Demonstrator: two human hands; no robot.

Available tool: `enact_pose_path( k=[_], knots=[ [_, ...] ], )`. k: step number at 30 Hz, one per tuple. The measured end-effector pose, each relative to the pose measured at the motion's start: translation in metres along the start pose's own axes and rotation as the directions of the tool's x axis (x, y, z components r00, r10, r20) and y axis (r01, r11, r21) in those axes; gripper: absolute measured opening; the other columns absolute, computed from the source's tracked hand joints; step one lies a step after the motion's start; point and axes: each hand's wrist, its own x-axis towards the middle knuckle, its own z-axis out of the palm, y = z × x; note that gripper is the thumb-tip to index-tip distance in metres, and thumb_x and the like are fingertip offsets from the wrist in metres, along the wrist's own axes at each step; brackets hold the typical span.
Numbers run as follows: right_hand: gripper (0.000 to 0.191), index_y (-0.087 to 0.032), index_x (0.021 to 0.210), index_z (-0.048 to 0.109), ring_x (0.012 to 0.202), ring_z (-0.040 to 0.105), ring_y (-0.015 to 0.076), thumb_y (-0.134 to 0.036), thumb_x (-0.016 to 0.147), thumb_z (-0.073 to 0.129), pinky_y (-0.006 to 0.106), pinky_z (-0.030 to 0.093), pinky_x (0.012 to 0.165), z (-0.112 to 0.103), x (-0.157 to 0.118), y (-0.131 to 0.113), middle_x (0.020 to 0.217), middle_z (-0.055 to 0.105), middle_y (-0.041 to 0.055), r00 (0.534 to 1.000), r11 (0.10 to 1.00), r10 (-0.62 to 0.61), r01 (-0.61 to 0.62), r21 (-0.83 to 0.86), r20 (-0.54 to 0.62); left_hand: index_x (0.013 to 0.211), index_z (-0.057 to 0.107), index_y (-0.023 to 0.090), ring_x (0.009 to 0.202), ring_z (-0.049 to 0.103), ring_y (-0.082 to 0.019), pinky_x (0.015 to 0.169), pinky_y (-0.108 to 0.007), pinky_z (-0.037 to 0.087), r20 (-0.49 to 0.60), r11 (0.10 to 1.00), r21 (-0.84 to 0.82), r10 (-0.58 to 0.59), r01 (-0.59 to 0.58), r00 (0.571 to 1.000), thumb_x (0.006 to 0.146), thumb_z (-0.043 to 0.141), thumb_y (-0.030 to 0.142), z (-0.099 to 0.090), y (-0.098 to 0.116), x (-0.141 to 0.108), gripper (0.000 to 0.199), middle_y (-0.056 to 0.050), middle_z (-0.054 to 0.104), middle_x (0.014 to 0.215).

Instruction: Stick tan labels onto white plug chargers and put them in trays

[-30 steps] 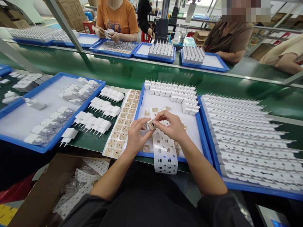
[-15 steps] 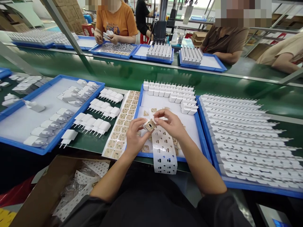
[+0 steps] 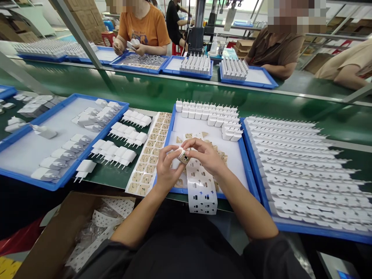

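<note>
Head view. Since the last frame, the fingers of our right hand have come over the top of the small white housing, and its beige end face has tipped lower. We judge it braced from both sides, with that face being worked. Our left hand grips its side; the right's thumb and fingers pinch it. Held above the blue tray, it shows a dark port, partly finger-covered.

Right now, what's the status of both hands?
Left hand and right hand: both on small, white, tan-faced plastic block. Punched white sheet below, not blocking.
</note>
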Motion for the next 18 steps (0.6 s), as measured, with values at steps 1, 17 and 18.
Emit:
enact_pose_path(
  k=[1,17,18],
  knots=[
    [0.005,-0.021,0.086,0.066,0.096,0.057,0.0176,-0.024,0.081,0.067,0.034,0.046,0.084,0.0,0.0,0.001,0.098,0.062,0.0029,1.0,1.0,0.004,-0.004,0.017,0.003,0.113,0.055,0.026,0.106,0.061,-0.02,0.089,-0.04,0.055,-0.001,1.0,-0.009,-0.005,0.005,1.0,0.079,0.073,0.015,0.0,0.0,-0.001,0.039,-0.006,0.058,0.113],
    [0.01,-0.024,0.092,0.063,0.107,0.059,0.0219,-0.032,0.092,0.057,0.041,0.044,0.098,-0.003,-0.008,-0.013,0.106,0.065,0.0058,0.963,0.843,-0.269,0.251,-0.476,0.031,0.112,0.057,0.023,0.112,0.059,-0.021,0.078,-0.03,0.06,0.093,0.95,-0.207,-0.217,0.232,0.972,0.079,0.075,0.023,0.002,-0.001,-0.007,0.038,-0.008,0.058,0.116],
    [0.01,-0.024,0.09,0.063,0.11,0.057,0.0227,-0.032,0.092,0.057,0.042,0.043,0.099,-0.004,-0.009,-0.015,0.108,0.064,0.0066,0.952,0.807,-0.298,0.291,-0.513,0.071,0.112,0.057,0.023,0.112,0.059,-0.021,0.077,-0.029,0.06,0.095,0.944,-0.211,-0.24,0.255,0.966,0.079,0.075,0.025,0.001,-0.001,-0.007,0.038,-0.008,0.059,0.116]
  ],
)
